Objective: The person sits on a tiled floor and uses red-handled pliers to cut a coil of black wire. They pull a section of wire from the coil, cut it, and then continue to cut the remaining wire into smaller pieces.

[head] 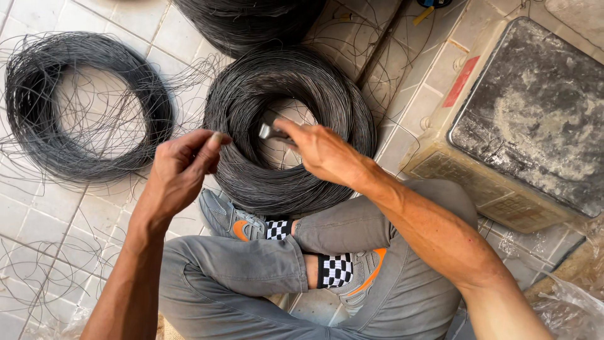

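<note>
Dark wire, loose coil (88, 107) at my far left on pale floor tiles (38, 208), left hand (179, 167) pinching a thin strand, middle coil (289, 132) beneath my right hand (324, 151) gripping a metal tool (269, 131), grimy scale (528, 119) at right.

I see a floor of pale square tiles (38, 208) with dark grout, in soft daylight. At right stands a worn weighing scale (528, 119), beside crumpled clear plastic (566, 302).
</note>
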